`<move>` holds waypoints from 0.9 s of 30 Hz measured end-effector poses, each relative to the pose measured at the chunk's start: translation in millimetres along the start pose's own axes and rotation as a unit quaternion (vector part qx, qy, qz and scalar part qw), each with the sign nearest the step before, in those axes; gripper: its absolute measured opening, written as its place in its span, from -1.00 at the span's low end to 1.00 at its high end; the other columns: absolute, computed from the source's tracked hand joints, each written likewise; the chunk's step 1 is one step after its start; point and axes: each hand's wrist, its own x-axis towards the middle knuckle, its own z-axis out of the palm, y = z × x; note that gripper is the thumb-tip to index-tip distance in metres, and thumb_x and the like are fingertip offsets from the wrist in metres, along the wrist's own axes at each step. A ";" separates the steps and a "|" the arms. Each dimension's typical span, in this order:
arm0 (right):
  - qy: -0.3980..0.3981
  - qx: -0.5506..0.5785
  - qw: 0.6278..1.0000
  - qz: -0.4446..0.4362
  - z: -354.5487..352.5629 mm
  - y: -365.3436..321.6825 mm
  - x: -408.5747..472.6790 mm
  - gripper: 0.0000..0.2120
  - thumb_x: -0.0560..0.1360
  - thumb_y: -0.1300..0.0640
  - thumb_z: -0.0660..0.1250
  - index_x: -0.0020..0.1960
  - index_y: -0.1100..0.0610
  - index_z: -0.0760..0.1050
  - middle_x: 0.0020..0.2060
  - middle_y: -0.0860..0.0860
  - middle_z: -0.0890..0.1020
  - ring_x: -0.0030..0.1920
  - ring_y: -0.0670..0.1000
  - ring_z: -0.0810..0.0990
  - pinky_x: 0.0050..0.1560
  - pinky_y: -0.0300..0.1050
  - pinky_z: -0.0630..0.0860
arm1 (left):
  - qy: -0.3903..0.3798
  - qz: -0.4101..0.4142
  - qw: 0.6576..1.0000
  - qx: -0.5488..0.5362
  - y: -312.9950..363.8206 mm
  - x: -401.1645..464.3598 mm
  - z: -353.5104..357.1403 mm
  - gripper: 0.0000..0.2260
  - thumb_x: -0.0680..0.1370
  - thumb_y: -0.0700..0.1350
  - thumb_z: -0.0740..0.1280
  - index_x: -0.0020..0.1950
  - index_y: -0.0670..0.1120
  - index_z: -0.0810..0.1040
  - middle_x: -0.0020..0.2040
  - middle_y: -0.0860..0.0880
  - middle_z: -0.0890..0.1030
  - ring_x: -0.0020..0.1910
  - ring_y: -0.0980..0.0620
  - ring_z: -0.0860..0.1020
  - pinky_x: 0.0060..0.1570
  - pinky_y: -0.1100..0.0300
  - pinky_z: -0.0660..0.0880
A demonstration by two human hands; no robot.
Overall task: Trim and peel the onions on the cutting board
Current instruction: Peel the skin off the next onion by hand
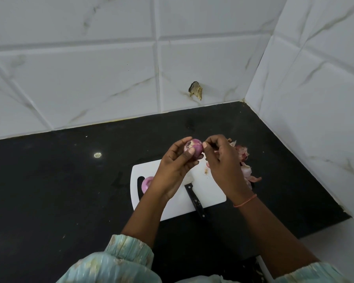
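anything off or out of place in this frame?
Two things. The wall tile has a chipped, broken patch just above the counter. The knife lies with its handle hanging over the near edge of the cutting board, where it could get knocked.

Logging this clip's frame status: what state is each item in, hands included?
Onion in hand: held up above the board, partly peeled.
Left hand: gripping that onion.
Right hand: fingertips pinching at the onion's skin.
Second onion: lying on the board's left end, skin looks off.
Knife: set down, handle overhanging the board's near edge.
Cutting board: flat on the counter.
Onion skins: piled beside the board.
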 end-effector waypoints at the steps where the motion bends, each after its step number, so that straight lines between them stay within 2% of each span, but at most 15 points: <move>1: 0.000 0.005 1.000 0.012 0.0 3.0 -0.3 -0.91 0.61 0.10 0.24 0.07 0.11 0.44 -0.11 -0.06 0.56 -0.08 -0.14 0.57 -0.10 -0.33 0.53 | 0.005 -0.017 1.000 -0.010 -0.5 0.4 0.1 -0.69 0.55 -0.14 0.35 0.31 -0.09 0.53 0.10 -0.09 0.67 -0.03 -0.02 0.67 -0.02 0.21 0.60; 3: 0.008 0.030 0.999 0.041 -0.9 7.4 -0.9 -0.90 0.61 0.10 0.24 0.05 0.12 0.46 -0.11 -0.01 0.59 -0.08 -0.07 0.60 -0.10 -0.20 0.59 | 0.014 -0.058 0.996 -0.061 -1.6 0.0 2.0 -0.76 0.64 -0.15 0.24 0.29 -0.12 0.54 -0.01 -0.11 0.67 -0.18 0.05 0.61 -0.15 0.26 0.58; 4: 0.016 0.039 0.998 0.052 -2.4 9.0 -0.4 -0.91 0.60 0.11 0.26 0.03 0.13 0.47 -0.12 0.01 0.60 -0.09 -0.07 0.61 -0.11 -0.19 0.59 | 0.016 -0.074 0.993 -0.086 -1.6 -0.2 2.6 -0.75 0.65 -0.15 0.20 0.29 -0.14 0.53 -0.04 -0.12 0.67 -0.22 0.06 0.56 -0.21 0.27 0.56; 6: 0.039 0.041 0.996 0.063 -7.1 10.4 0.6 -0.94 0.58 0.15 0.31 -0.02 0.15 0.50 -0.17 0.01 0.61 -0.15 -0.10 0.62 -0.16 -0.31 0.55 | 0.018 -0.091 0.991 -0.101 -1.9 0.0 2.0 -0.73 0.66 -0.17 0.16 0.29 -0.16 0.53 -0.02 -0.13 0.68 -0.24 0.07 0.52 -0.24 0.28 0.53; 8: 0.075 0.036 0.993 0.085 -13.1 14.6 1.5 -0.95 0.53 0.20 0.37 -0.07 0.16 0.51 -0.22 -0.04 0.61 -0.19 -0.15 0.61 -0.19 -0.39 0.51 | 0.015 -0.087 0.991 -0.105 -2.8 1.3 0.1 -0.70 0.65 -0.18 0.16 0.34 -0.16 0.52 0.15 -0.19 0.65 -0.21 0.06 0.52 -0.20 0.27 0.55; 10: 0.099 0.009 0.988 0.120 -18.5 28.5 2.8 -0.92 0.50 0.24 0.40 -0.09 0.12 0.51 -0.22 -0.11 0.59 -0.19 -0.19 0.59 -0.11 -0.36 0.52 | 0.009 -0.082 0.991 -0.109 -1.5 1.4 0.4 -0.69 0.63 -0.19 0.21 0.37 -0.14 0.51 0.27 -0.22 0.58 -0.17 0.03 0.56 -0.13 0.24 0.58; 12: 0.081 -0.050 0.984 0.153 -21.2 47.4 3.1 -0.87 0.50 0.27 0.40 -0.07 0.06 0.52 -0.17 -0.12 0.58 -0.12 -0.17 0.58 -0.11 -0.37 0.49 | 0.015 -0.084 0.990 -0.114 -0.2 0.7 0.7 -0.69 0.61 -0.20 0.26 0.35 -0.12 0.52 0.25 -0.22 0.57 -0.08 -0.03 0.64 -0.07 0.21 0.62; 14: 0.045 -0.106 0.978 0.172 -20.7 59.3 1.8 -0.90 0.54 0.24 0.36 0.01 0.08 0.58 -0.06 -0.05 0.60 -0.01 -0.09 0.58 -0.12 -0.41 0.40 | 0.014 -0.087 0.987 -0.132 0.9 -0.3 2.1 -0.70 0.61 -0.21 0.27 0.35 -0.14 0.50 0.26 -0.24 0.58 0.07 -0.15 0.66 -0.01 0.16 0.63; 16: 0.042 -0.092 0.983 0.152 -18.5 55.1 -0.6 -0.86 0.57 0.19 0.31 0.11 0.13 0.59 0.04 0.00 0.60 0.09 -0.05 0.56 -0.01 -0.30 0.45 | 0.010 -0.093 0.984 -0.149 1.2 -0.6 4.4 -0.73 0.64 -0.20 0.23 0.33 -0.17 0.48 0.28 -0.28 0.56 0.17 -0.24 0.62 0.02 0.12 0.63; 18: 0.047 -0.032 0.995 0.083 -16.1 37.2 -3.5 -0.83 0.57 0.12 0.32 0.13 0.11 0.58 0.04 -0.03 0.61 0.08 -0.08 0.57 0.06 -0.23 0.50 | 0.015 -0.097 0.983 -0.156 0.1 0.2 7.4 -0.75 0.65 -0.19 0.21 0.31 -0.17 0.49 0.26 -0.27 0.57 0.17 -0.26 0.62 0.03 0.10 0.63; 21: 0.014 0.041 0.999 0.019 -8.7 9.5 -4.8 -0.78 0.52 0.02 0.38 0.13 0.07 0.58 0.01 -0.06 0.63 0.05 -0.13 0.59 0.03 -0.31 0.52 | 0.004 -0.080 0.991 -0.111 -1.8 0.9 9.3 -0.70 0.65 -0.19 0.22 0.37 -0.18 0.47 0.24 -0.23 0.59 0.20 -0.18 0.61 0.19 0.06 0.57; 23: 0.009 0.055 0.998 0.008 -2.7 -1.2 -5.1 -0.78 0.49 0.05 0.42 0.12 0.07 0.58 -0.01 -0.08 0.63 0.04 -0.15 0.60 0.02 -0.35 0.51 | -0.003 -0.067 0.994 -0.081 -2.7 0.3 9.7 -0.66 0.63 -0.17 0.24 0.41 -0.17 0.45 0.29 -0.23 0.57 0.27 -0.17 0.57 0.29 0.03 0.50; 27: 0.031 0.077 0.997 0.001 0.5 -9.0 -5.4 -0.87 0.49 0.13 0.43 0.03 0.08 0.58 -0.08 -0.11 0.64 -0.02 -0.17 0.60 -0.01 -0.41 0.49 | 0.002 -0.043 0.996 -0.076 -1.1 -1.1 11.3 -0.66 0.62 -0.20 0.25 0.41 -0.13 0.44 0.29 -0.19 0.58 0.27 -0.14 0.58 0.28 0.04 0.51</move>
